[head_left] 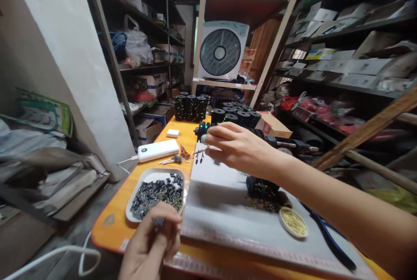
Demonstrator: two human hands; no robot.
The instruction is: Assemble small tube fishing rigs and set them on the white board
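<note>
My left hand (153,241) is closed in front of the white tray (130,204), with a small dark piece (158,222) pinched at its fingertips. Many small black and grey tube-like pieces (156,193) fill the tray. My right hand (228,143) reaches across the grey-white board (211,215), its fingers bent together beside a black spool-like part (200,128) with green glints. Thin strands with small dark ends (199,159) hang just below those fingers. What the right fingers grip is hidden.
On the board are a dish of gold-coloured bits (294,222), dark-handled pliers (335,245) and a black roll (260,188). Black spools (192,108) stand at the back. A white power bank (158,150) and charger (173,133) lie left. A box fan (221,51) stands behind.
</note>
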